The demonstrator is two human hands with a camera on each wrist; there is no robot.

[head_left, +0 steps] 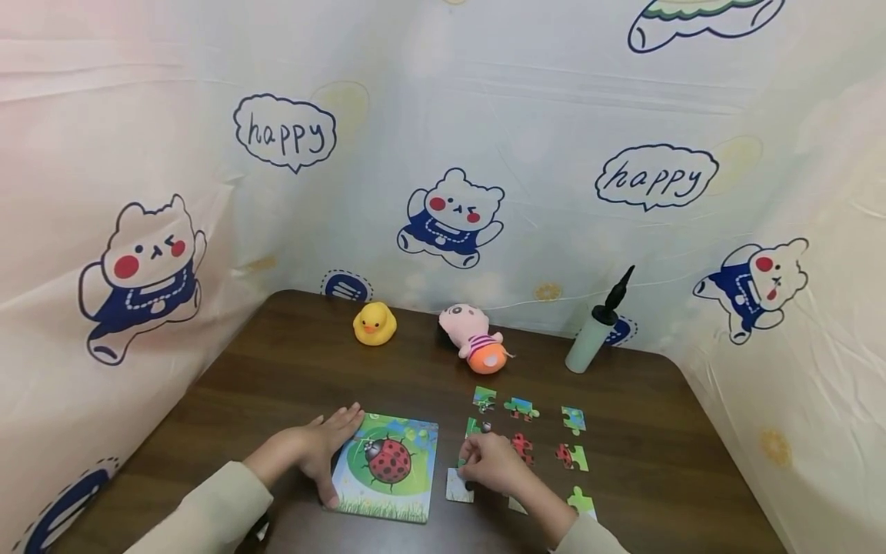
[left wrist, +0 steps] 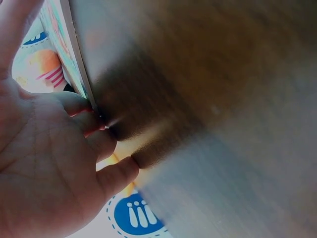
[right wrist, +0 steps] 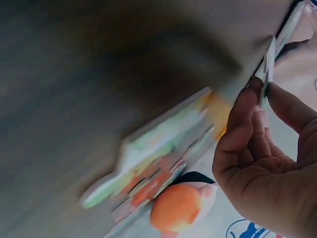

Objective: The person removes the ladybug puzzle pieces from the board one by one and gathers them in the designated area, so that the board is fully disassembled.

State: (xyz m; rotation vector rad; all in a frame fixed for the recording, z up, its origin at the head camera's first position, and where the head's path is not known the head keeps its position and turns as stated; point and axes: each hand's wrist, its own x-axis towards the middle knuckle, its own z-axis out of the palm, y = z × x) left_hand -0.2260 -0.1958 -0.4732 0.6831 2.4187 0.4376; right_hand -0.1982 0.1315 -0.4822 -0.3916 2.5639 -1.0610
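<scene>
A ladybug puzzle board (head_left: 388, 465) lies flat on the brown table. My left hand (head_left: 323, 446) is spread along its left side, thumb at the lower left corner and fingertips at the upper left; the left wrist view shows straight fingers against the board's edge. To the right, my right hand (head_left: 494, 464) pinches a jigsaw piece (right wrist: 267, 69) between thumb and fingers. In the head view the pale piece (head_left: 460, 486) shows below those fingertips. Loose ladybug jigsaw pieces (head_left: 571, 457) lie in rough rows around the right hand, which partly covers some of them.
Along the table's back stand a yellow rubber duck (head_left: 374, 324), a pink plush toy (head_left: 477, 338) with an orange bottom, and a pale green hand pump (head_left: 591, 338) with a black top. A printed cloth (head_left: 554, 100) hangs behind and beside the table.
</scene>
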